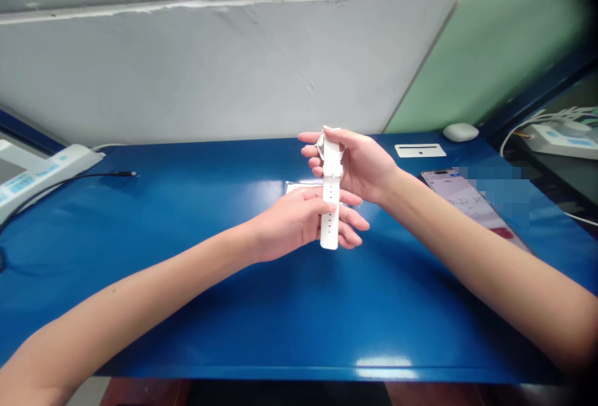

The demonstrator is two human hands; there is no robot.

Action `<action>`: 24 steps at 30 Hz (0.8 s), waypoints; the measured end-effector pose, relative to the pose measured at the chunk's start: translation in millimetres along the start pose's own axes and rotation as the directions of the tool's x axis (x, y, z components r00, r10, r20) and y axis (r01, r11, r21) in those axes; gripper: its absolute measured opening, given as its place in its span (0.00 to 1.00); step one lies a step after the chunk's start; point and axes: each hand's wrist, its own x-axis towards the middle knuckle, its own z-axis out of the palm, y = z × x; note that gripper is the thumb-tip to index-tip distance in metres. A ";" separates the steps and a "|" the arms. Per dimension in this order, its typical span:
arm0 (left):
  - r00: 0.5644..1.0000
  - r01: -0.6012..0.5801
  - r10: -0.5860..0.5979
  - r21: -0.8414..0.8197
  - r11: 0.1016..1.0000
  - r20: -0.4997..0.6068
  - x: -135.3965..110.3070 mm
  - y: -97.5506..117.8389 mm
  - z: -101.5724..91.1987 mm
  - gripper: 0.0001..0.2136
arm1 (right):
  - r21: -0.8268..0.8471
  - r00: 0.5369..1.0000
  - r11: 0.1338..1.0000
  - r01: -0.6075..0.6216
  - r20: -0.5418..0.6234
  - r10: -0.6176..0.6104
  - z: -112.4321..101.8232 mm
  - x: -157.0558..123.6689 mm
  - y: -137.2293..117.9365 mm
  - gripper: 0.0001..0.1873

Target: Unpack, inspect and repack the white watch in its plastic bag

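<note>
A white wristwatch (331, 188) hangs upright between my hands above the blue table, its punched strap end pointing down toward me. My right hand (362, 160) pinches the upper part near the case, thumb on the strap and fingers behind it. Most of the watch case is hidden by the strap and fingers. Lower down, my left hand (299, 216) has its thumb on the row of strap holes, the other fingers stretched out behind the strap. A flat white-edged item (294, 187) shows partly behind my left hand; its kind I cannot tell.
On the blue table (224, 325), a phone (471, 203) lies at right beside my forearm. Behind it are a white card (420, 151) and a white rounded case (460, 132). A power strip (56, 172) and black cable (107, 174) are at left. A grey panel (210, 76) rises behind.
</note>
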 end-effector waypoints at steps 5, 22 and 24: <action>1.000 0.005 -0.005 -0.001 1.000 -0.021 -0.3 -1.5 0.2 0.10 | -0.007 1.000 1.000 -0.010 0.012 0.010 -2.4 1.2 1.0 0.16; 1.000 -0.009 0.008 0.038 0.999 0.028 -2.0 -4.2 -7.6 0.15 | 0.048 0.979 0.996 0.072 -0.195 -0.061 -8.6 8.7 0.8 0.14; 1.000 -0.011 0.010 0.067 0.998 0.018 -1.7 -5.1 -7.4 0.14 | 0.051 0.976 0.996 0.071 -0.208 -0.059 -8.9 9.1 0.9 0.14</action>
